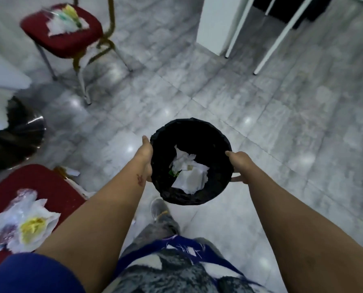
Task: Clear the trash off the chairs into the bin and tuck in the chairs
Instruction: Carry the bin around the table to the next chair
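Nearest, at the bottom edge, a blue sleeve (pixel 34 273) and a grey-and-blue patterned garment (pixel 167 269) fill the view, with one grey shoe (pixel 158 207) on the pale marbled floor (pixel 282 127) just below the bin. At the lower left, a near red chair (pixel 41 180) is cut off by the frame, so only part of its seat shows. On the seat's front left part lies near trash (pixel 26 220): white tissue, crinkled clear plastic and something yellow (too blurred to name). A small white scrap (pixel 73 172) lies by the seat's far corner. Both bare forearms reach forward to the black-lined bin (pixel 194 121), which sits between the hands over the floor; whether it touches the floor cannot be told. The left hand (pixel 145 157) clasps the bin's left side, its fingers hidden behind the wall. The right hand (pixel 239 163) grips the right rim, thumb along the top and fingers curled beneath. Crumpled white paper (pixel 186 172) with a fleck of green lies in the bin's bottom. At the left edge, a shiny metal table base (pixel 26 127) stands under a hanging white cloth (pixel 1 66), both smeared by motion. Farther back, at the upper left, a far red chair (pixel 66 46) stands well apart from the bin, its gold frame partly cut off, and far trash (pixel 67 23) of white, green and yellow rests on its seat. At the upper right are a white panel (pixel 214 24) and slanting white legs (pixel 279 32), with the furniture above them out of view.
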The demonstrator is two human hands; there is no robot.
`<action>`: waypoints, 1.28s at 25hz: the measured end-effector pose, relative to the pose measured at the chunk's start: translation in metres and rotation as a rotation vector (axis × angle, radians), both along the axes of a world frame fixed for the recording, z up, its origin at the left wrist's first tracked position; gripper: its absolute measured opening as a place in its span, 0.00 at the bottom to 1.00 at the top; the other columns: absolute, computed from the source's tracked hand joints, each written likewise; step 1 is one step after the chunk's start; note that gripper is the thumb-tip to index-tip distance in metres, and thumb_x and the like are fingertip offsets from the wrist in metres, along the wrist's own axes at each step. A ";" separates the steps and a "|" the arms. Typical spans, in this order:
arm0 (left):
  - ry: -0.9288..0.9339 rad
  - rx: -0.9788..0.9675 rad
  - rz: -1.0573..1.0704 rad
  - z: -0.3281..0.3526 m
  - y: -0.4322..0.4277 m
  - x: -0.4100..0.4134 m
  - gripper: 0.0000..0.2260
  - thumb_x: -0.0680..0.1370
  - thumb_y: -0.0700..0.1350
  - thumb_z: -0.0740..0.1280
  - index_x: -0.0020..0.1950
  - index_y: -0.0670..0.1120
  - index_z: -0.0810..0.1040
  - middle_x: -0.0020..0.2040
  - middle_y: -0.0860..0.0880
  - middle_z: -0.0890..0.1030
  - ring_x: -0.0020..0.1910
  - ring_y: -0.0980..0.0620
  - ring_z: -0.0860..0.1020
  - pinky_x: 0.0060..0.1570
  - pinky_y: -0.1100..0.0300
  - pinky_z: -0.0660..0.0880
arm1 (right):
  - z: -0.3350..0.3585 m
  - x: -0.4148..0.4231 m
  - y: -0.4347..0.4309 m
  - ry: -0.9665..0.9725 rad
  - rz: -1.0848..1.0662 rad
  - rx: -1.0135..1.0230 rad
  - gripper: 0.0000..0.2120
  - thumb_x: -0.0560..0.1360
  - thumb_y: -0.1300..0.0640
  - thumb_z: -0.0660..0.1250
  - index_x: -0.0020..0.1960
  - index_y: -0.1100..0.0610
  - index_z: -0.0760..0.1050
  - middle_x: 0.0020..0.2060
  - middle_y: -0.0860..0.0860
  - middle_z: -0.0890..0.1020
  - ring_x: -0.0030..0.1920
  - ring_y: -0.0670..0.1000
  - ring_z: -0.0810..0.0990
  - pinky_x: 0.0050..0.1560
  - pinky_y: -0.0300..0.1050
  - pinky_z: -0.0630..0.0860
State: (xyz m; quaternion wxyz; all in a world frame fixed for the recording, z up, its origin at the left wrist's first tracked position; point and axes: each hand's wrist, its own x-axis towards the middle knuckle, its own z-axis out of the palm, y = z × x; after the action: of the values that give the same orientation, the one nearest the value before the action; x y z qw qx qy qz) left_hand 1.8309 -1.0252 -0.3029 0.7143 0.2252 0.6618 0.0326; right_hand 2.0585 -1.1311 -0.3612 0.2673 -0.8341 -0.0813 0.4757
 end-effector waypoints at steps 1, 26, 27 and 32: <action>-0.016 0.011 0.037 0.007 0.019 0.001 0.36 0.80 0.67 0.41 0.71 0.43 0.71 0.69 0.42 0.74 0.67 0.42 0.72 0.44 0.50 0.69 | 0.001 0.004 0.029 0.009 0.038 0.007 0.17 0.78 0.51 0.60 0.60 0.63 0.74 0.53 0.59 0.79 0.51 0.59 0.79 0.36 0.50 0.78; 0.068 0.015 1.060 -0.045 0.299 -0.129 0.31 0.83 0.62 0.43 0.76 0.42 0.64 0.74 0.41 0.67 0.71 0.41 0.67 0.58 0.47 0.67 | -0.055 -0.160 0.558 0.009 1.100 -0.055 0.16 0.80 0.53 0.60 0.60 0.64 0.73 0.59 0.62 0.77 0.56 0.62 0.76 0.53 0.59 0.77; 0.051 0.003 1.086 -0.051 0.306 -0.137 0.32 0.83 0.62 0.43 0.76 0.42 0.64 0.74 0.41 0.67 0.71 0.41 0.66 0.59 0.48 0.67 | -0.062 -0.170 0.567 -0.006 1.127 -0.064 0.17 0.80 0.52 0.60 0.61 0.64 0.72 0.61 0.62 0.76 0.58 0.62 0.76 0.56 0.60 0.76; 0.010 -0.006 1.213 -0.116 0.350 -0.181 0.33 0.81 0.64 0.43 0.75 0.44 0.66 0.73 0.41 0.69 0.70 0.41 0.69 0.53 0.52 0.67 | -0.122 -0.222 0.623 -0.061 1.221 -0.076 0.21 0.79 0.51 0.61 0.65 0.66 0.70 0.65 0.65 0.73 0.66 0.66 0.72 0.64 0.70 0.70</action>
State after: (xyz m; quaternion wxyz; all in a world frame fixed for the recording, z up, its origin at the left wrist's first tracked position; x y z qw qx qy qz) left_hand 1.6500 -0.6751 -0.4190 0.5658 -0.1940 0.6754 0.4313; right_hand 1.8361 -0.5083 -0.4830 -0.0860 -0.6592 -0.5350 0.5214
